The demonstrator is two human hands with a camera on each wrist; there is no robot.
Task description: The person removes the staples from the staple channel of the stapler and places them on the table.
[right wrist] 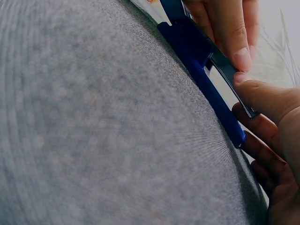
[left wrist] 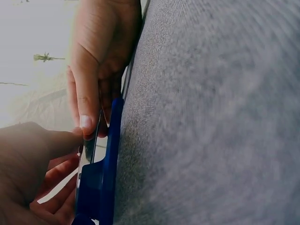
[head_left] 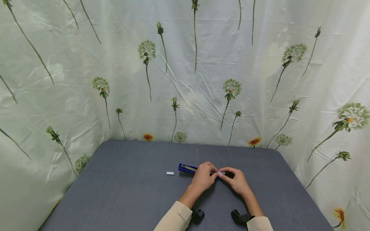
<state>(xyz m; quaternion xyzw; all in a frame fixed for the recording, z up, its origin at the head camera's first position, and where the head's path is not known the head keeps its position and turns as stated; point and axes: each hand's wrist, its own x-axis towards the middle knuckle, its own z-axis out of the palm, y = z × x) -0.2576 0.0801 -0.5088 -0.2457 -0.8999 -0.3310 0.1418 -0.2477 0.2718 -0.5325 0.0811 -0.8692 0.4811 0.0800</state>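
A blue stapler (head_left: 186, 168) lies opened on the grey table, its cover swung back to the left. My left hand (head_left: 203, 177) is over its middle, thumb and fingers pinching the metal staple rail (right wrist: 227, 77). From the other side my right hand (head_left: 237, 182) grips the rail's front end, the thumb on top and fingers beneath. Both thumb tips meet there in the right wrist view. Below the rail runs the blue base (left wrist: 110, 164), close over the cloth. Something small and pale shows between my fingertips in the head view; the fingers hide most of it.
A short whitish strip (head_left: 170, 173), like a stick of staples, lies on the table left of the stapler. Grey cloth covers the table (head_left: 130, 192). Behind it hangs a pale curtain (head_left: 202, 96) printed with dandelions.
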